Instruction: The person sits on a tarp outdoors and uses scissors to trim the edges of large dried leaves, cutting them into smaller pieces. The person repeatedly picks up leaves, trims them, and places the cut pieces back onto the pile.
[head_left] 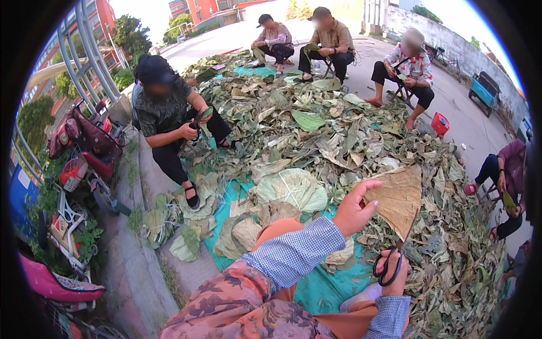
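My left hand grips the edge of a brown dried lotus leaf, folded into a fan shape with its narrow end pointing down. Black-handled scissors are in my right hand, their blades at the leaf's narrow lower tip. Whether the blades are closed on the leaf is hard to make out. Below my left forearm, flattened round leaves lie stacked by my knee, some tied with pale string. Under them spreads a teal sheet.
A wide heap of dried leaves fills the ground ahead. Around it several people sit on low stools, including one person at left holding a leaf. A red basket stands at right. Parked bicycles and a pink seat line the left.
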### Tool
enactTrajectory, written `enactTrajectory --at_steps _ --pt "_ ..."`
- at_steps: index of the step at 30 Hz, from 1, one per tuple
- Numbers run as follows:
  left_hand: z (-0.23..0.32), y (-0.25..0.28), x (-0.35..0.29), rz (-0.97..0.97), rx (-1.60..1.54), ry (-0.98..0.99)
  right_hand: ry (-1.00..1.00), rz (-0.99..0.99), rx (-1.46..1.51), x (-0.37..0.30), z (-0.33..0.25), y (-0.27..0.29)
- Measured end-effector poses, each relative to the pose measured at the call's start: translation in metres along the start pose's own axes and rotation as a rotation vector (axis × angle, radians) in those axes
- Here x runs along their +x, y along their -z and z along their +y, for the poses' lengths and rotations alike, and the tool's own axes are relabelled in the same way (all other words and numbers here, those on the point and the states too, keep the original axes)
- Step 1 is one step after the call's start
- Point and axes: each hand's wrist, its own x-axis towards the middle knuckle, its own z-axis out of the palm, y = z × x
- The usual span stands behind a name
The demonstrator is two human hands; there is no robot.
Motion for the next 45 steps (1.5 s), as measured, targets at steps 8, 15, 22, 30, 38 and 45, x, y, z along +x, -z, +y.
enactTrajectory --at_steps 8,15,22,30,38,45 --pt "0.0 -0.002 0.0 -0.038 -0.035 -0.006 0.02 -0.019 -0.003 -0.002 -0.001 0.002" --pt "0.004 0.002 -0.004 -0.032 0.012 0.016 0.033 -0.069 0.002 -0.003 0.001 -0.001" --pt "0.005 -0.009 0.003 -0.024 -0.036 -0.017 -0.009 -0.077 0.059 -0.001 0.006 0.011" --pt "0.01 -0.002 0.002 0.044 0.033 0.036 -0.034 -0.179 -0.001 0.002 -0.002 0.009" --pt "0.012 -0.008 0.002 0.049 0.019 0.065 -0.078 -0.163 -0.003 -0.001 -0.009 0.011" --pt "0.009 -0.005 0.003 0.007 0.02 0.046 -0.095 -0.146 0.062 -0.002 -0.013 0.011"
